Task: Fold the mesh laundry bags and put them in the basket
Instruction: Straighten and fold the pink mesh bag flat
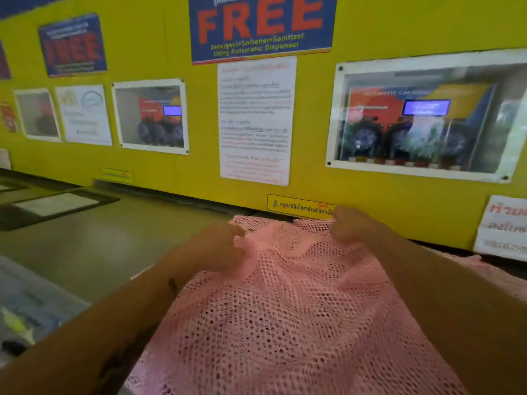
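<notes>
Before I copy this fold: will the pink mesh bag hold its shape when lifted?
Probably not. The pink mesh bag ripples between the left hand and right hand, so it looks floppy. Its open weave suggests light weight.

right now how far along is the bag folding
Early. Nothing looks done: no folded bag and no basket show in this view. In hand: both hands, left and right, pinch the far edge of a pink mesh bag spread on the counter. Left: finish the folds, then put it in the basket.

both arms outstretched, left hand [219, 246] and right hand [349, 226] pinched closed
</notes>
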`<state>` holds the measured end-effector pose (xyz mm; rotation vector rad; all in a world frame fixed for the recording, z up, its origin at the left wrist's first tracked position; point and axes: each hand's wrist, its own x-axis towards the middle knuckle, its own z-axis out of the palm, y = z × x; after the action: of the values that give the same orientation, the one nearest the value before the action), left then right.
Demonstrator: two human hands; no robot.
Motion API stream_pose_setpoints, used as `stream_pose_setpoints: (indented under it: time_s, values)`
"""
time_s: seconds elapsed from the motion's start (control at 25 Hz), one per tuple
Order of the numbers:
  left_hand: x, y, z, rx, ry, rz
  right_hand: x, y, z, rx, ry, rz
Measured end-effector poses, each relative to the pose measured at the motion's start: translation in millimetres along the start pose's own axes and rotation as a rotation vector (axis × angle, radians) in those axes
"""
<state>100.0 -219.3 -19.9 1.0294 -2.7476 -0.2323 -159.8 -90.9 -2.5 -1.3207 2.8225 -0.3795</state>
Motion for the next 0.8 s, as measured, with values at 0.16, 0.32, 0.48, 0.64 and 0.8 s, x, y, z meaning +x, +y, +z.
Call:
stream_pose_setpoints:
  time_s: [0.16,0.32,0.48,0.64,0.8]
  values:
    - [-7,-17,-19,-0.07,0.117,0.107,15,-19,6,0.026,0.108,0.065]
    - [-25,-49,-75,-0.235,0.094,0.11,26,-53,-15,0.071,0.36,-0.039]
    - [-45,-88,-112,-0.008,-0.152,0.0,35,-98,-9,0.013,0.405,-0.075]
    - [-53,-115,-91,0.167,-0.351,-0.153,35,-133,21,-0.262,0.242,-0.079]
    - [-49,-108,-54,-0.013,-0.134,0.141,27,-149,35,-0.315,0.036,-0.155]
